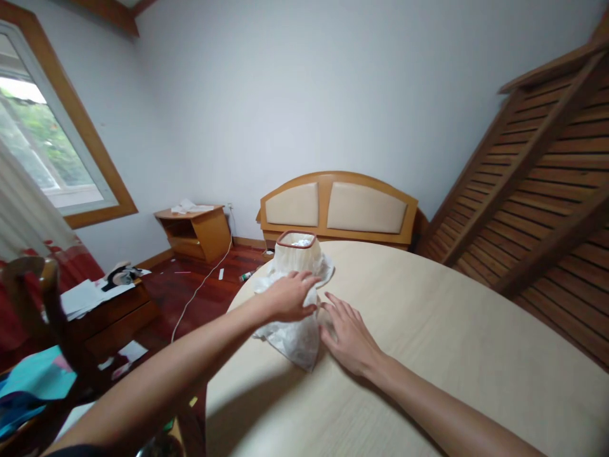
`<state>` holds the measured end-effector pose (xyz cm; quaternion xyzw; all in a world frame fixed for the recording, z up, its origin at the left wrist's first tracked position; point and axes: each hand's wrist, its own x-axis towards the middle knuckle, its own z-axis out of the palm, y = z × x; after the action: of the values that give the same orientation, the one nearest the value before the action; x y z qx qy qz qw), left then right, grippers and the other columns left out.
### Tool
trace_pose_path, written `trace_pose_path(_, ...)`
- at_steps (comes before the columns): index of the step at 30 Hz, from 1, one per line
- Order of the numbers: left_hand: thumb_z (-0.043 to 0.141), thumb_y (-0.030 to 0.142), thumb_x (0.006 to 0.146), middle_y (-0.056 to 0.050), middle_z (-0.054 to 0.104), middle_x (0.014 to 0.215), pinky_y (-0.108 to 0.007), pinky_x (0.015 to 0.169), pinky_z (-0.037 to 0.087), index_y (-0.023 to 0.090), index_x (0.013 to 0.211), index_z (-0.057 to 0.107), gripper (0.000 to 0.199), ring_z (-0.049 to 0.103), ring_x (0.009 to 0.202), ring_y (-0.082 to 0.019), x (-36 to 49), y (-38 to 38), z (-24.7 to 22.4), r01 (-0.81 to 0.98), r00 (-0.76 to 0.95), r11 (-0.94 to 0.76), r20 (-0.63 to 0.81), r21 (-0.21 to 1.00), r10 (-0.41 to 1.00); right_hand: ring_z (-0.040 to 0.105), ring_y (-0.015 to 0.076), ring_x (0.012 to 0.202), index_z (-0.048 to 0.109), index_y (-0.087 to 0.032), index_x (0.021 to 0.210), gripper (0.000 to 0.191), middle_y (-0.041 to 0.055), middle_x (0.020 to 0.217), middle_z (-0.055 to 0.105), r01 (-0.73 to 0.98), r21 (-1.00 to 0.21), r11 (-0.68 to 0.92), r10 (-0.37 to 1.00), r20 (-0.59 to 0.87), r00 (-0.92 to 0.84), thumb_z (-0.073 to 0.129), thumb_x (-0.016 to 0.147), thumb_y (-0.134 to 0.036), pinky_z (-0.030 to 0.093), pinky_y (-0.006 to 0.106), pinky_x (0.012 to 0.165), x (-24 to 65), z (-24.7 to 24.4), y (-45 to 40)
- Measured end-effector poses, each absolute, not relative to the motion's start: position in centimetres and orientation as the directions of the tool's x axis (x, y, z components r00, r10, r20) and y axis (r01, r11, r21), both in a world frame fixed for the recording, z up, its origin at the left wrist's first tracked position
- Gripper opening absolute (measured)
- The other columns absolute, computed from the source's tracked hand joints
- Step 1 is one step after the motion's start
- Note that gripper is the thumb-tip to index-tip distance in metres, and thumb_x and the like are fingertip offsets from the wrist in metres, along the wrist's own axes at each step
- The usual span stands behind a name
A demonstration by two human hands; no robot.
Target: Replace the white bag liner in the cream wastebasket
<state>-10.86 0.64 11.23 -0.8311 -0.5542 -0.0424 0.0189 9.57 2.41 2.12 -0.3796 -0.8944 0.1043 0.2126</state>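
Observation:
A cream container with a brown squarish rim (310, 260) stands at the left side of the round table, with white crumpled bits showing inside its opening. In front of it, a thin, crinkled white sheet, perhaps a plastic bag (295, 341), lies spread on the tabletop. Over this white sheet is my left hand (295, 297), palm down and fingers stretched out; I cannot tell how firmly it touches. Beside the sheet's right edge, my right hand (347, 333) rests low at the table with its fingers apart, holding nothing.
The pale wooden round table (428, 330) fills the front. Beyond it stands a headboard (366, 206). To the left are a small cabinet (216, 233), a loose cable (202, 284), papers (88, 298) and a wooden chair (52, 298). Slatted wood panels (537, 158) lean at right.

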Motion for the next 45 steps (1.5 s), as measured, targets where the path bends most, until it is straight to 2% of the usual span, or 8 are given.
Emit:
trace_pose_path(4,0.067,0.035,0.082,-0.016,0.028,0.165,-0.066,0.114,0.03,0.025,0.144,0.048,0.066,0.024,0.15,-0.047,-5.5,0.8,6.3,0.924,0.379,-0.382,-0.076,-0.031,0.922,0.042,0.0277,0.141,0.057,-0.02,0.134,0.041,0.013,0.156,0.044,0.793,-0.294,0.534,0.841,0.284,-0.461,0.04,0.1,-0.033,0.035,0.046,0.114,16.8,0.2,4.3)
trace_pose_path(6,0.06,0.02,0.084,-0.016,0.034,0.162,-0.062,0.115,0.03,0.023,0.135,0.057,0.051,0.029,0.15,-0.041,-5.6,1.4,5.0,0.912,0.398,-0.409,-0.16,-0.043,0.904,0.043,0.0278,0.14,0.058,-0.019,0.133,0.041,0.014,0.155,0.045,0.832,-0.288,0.475,0.875,0.258,-0.41,0.04,0.1,-0.036,0.036,0.046,0.113,20.5,-1.0,4.8)
trace_pose_path(9,0.068,0.009,0.07,-0.017,0.048,0.153,-0.059,0.114,0.034,0.022,0.129,0.06,0.061,0.037,0.145,-0.039,-7.6,2.3,5.0,0.896,0.423,-0.441,-0.188,-0.06,0.886,0.045,0.0274,0.139,0.059,-0.018,0.132,0.042,0.0141,0.15,0.051,0.872,-0.294,0.391,0.916,0.223,-0.335,0.039,0.1,-0.037,0.035,0.046,0.114,24.9,-2.2,4.9)
trace_pose_path(17,0.06,0.012,0.079,-0.017,0.07,0.115,-0.055,0.104,0.043,0.02,0.094,0.074,0.022,0.055,0.122,-0.037,-4.7,4.3,5.1,0.893,0.423,-0.437,-0.132,-0.106,0.896,0.047,0.027,0.137,0.06,-0.015,0.13,0.041,0.0144,0.144,0.056,0.882,-0.286,0.375,0.923,0.203,-0.326,0.042,0.099,-0.036,0.034,0.043,0.116,27.0,-1.0,4.0)
trace_pose_path(21,0.047,0.017,0.091,-0.022,0.065,0.124,-0.049,0.098,0.049,0.012,0.122,0.066,0.037,0.059,0.12,-0.035,2.2,5.6,2.8,0.901,0.433,-0.434,-0.042,-0.022,0.9,0.05,0.0264,0.133,0.062,-0.016,0.128,0.039,0.0132,0.138,0.06,0.885,-0.274,0.378,0.923,0.186,-0.336,0.045,0.098,-0.034,0.035,0.041,0.114,25.9,-0.4,5.3)
trace_pose_path(26,0.031,0.034,0.101,-0.015,0.036,0.162,-0.049,0.12,0.031,0.015,0.15,0.04,0.053,0.032,0.15,-0.033,6.3,6.6,0.1,0.902,0.409,-0.417,0.086,0.108,0.908,0.039,0.0266,0.144,0.055,-0.016,0.139,0.047,0.0138,0.153,0.049,0.911,-0.285,0.297,0.951,0.173,-0.255,0.04,0.1,-0.038,0.025,0.044,0.12,24.9,-0.7,7.2)
trace_pose_path(33,0.032,0.043,0.101,-0.017,0.031,0.164,-0.054,0.123,0.026,0.014,0.154,0.038,0.06,0.026,0.153,-0.036,4.8,6.1,-1.2,0.87,0.444,-0.455,0.1,0.187,0.89,0.02,0.0283,0.155,0.042,-0.02,0.153,0.063,0.0101,0.167,0.029,0.919,-0.307,0.247,0.969,0.072,-0.236,0.038,0.1,-0.052,0.011,0.049,0.124,24.5,-1.2,7.1)
trace_pose_path(45,0.042,0.04,0.099,-0.015,0.037,0.162,-0.051,0.123,0.028,0.018,0.148,0.047,0.054,0.031,0.151,-0.033,3.2,5.9,-0.9,0.772,0.571,-0.58,0.116,0.26,0.813,0.016,0.0265,0.156,0.038,-0.023,0.156,0.07,0.0075,0.168,0.026,0.867,-0.343,0.362,0.926,0.026,-0.376,0.041,0.097,-0.061,0.01,0.048,0.125,23.9,-0.5,4.7)
